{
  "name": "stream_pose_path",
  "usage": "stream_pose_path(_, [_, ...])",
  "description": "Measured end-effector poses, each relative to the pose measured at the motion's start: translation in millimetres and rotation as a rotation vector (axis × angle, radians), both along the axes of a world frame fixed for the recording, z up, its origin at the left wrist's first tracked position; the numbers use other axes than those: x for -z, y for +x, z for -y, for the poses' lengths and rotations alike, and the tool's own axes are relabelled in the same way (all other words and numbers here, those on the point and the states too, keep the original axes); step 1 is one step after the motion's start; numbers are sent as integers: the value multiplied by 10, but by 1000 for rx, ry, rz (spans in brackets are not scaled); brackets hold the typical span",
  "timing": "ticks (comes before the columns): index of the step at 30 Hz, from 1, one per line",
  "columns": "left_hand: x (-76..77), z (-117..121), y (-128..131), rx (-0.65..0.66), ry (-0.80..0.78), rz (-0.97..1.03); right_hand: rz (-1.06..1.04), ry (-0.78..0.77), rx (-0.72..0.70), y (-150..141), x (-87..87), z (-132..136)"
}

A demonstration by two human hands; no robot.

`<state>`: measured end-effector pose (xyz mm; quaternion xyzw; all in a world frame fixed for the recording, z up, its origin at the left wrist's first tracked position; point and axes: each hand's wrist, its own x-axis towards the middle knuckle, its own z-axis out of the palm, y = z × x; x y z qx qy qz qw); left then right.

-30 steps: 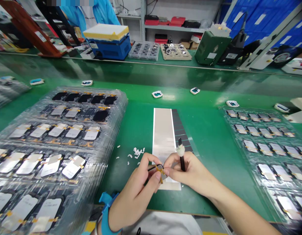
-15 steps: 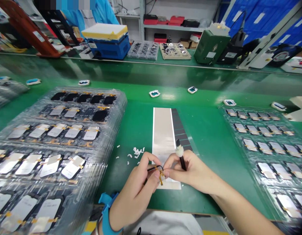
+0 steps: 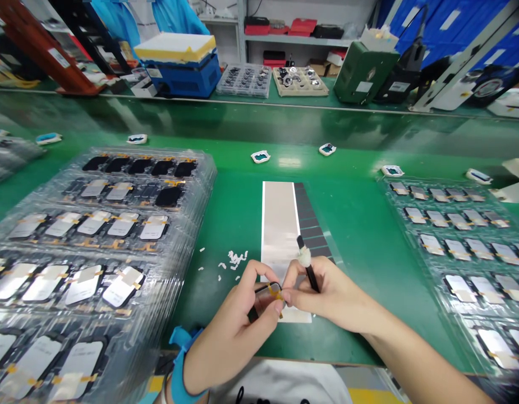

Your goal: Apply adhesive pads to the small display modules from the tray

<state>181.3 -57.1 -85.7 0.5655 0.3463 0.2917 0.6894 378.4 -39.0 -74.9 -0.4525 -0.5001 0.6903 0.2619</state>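
My left hand (image 3: 236, 328) pinches a small dark part with an orange flex tail (image 3: 272, 292) near the front edge of the green bench. Fingertips of my right hand (image 3: 326, 294) meet it at that same part. The right hand also grips a black pen-like tool (image 3: 306, 264) with a white wad wrapped round its shaft, tip pointing away from me. Both hands hover over the near end of a pale strip sheet (image 3: 278, 221) with a dark row of squares along its right side. A blue band sits on my left wrist.
A stack of clear trays (image 3: 95, 235) with screen-like parts fills the left. Another clear tray (image 3: 465, 241) lies at the right. Small white scraps (image 3: 236, 259) lie left of the strip. Several small framed parts (image 3: 260, 157) sit on the belt beyond. A blue box (image 3: 179, 64) and bins stand at the back.
The hands have stayed together on the small part, which sits a little more tucked between the fingers now. The view has shifted slightly.
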Motion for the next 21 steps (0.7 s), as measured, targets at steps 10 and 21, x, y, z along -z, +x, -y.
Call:
stream_pose_path(10, [9,-3,-9,-9,-114,49,-8,-61,10,-15,-1,24])
stream_pose_path(21, [-14,1,-19,-24,-134,105,-141,-131,30,-27,-51,-39])
